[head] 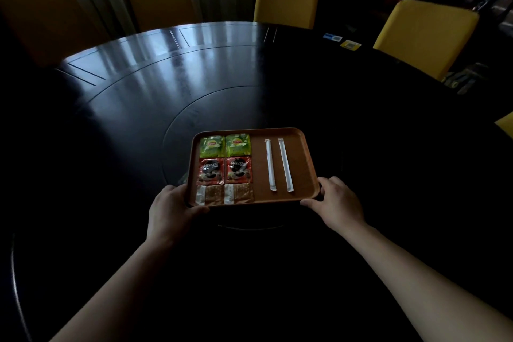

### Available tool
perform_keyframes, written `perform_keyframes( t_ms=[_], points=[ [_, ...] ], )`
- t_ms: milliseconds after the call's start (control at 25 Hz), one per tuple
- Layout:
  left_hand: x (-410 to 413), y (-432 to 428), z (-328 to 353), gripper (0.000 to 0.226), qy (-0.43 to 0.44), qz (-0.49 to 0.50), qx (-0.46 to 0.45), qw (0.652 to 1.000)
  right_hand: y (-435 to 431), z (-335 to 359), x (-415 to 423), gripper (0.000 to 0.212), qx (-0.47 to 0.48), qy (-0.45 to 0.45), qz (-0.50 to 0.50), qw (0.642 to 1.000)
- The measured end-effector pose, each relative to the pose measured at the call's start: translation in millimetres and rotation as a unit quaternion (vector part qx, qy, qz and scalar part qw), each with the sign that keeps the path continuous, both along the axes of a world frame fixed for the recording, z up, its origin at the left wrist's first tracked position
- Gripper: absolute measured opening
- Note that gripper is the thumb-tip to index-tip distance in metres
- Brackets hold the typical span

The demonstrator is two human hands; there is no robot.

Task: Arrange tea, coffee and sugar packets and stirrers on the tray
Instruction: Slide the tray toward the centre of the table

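My left hand (172,209) and right hand (337,203) clasp the near corners of the stiff, light tray (305,164), its loose packets (224,169) apt to slide.

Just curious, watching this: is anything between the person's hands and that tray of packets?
Nothing visible. The left hand grips the tray at its near left corner, the right hand at its near right corner, both touching the rim. Packets and stirrers lie inside, away from the fingers.

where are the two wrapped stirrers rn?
Head view: both wrapped stirrers lie side by side, apart, on the right half of the brown tray, right of the Nescafe coffee packets and just ahead of the right hand.
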State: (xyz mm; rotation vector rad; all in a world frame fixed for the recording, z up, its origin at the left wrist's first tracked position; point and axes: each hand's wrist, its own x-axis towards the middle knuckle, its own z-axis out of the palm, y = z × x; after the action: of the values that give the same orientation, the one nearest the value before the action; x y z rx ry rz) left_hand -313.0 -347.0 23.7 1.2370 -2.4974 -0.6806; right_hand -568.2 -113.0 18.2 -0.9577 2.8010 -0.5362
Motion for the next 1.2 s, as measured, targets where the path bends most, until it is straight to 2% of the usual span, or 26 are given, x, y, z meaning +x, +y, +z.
perform_keyframes(
  t_ms=[760, 1040, 1200],
  points=[
    [-68, -73, 1, 0.032, -0.006, 0.019, 0.000, 1.000, -81, -6, -67, 0.041, 0.026, 0.021, 0.002, 0.999],
    [-77, -87, -3, 0.027, 0.027, 0.024, 0.060, 0.998, -104, -4, -87, 0.046, 0.040, 0.017, 0.006, 0.999],
    [-77, -89, -5, 0.028, 0.049, 0.023, 0.065, 0.996, -108, -6, -93, 0.044, 0.021, -0.006, -0.009, 1.000]
  ],
)
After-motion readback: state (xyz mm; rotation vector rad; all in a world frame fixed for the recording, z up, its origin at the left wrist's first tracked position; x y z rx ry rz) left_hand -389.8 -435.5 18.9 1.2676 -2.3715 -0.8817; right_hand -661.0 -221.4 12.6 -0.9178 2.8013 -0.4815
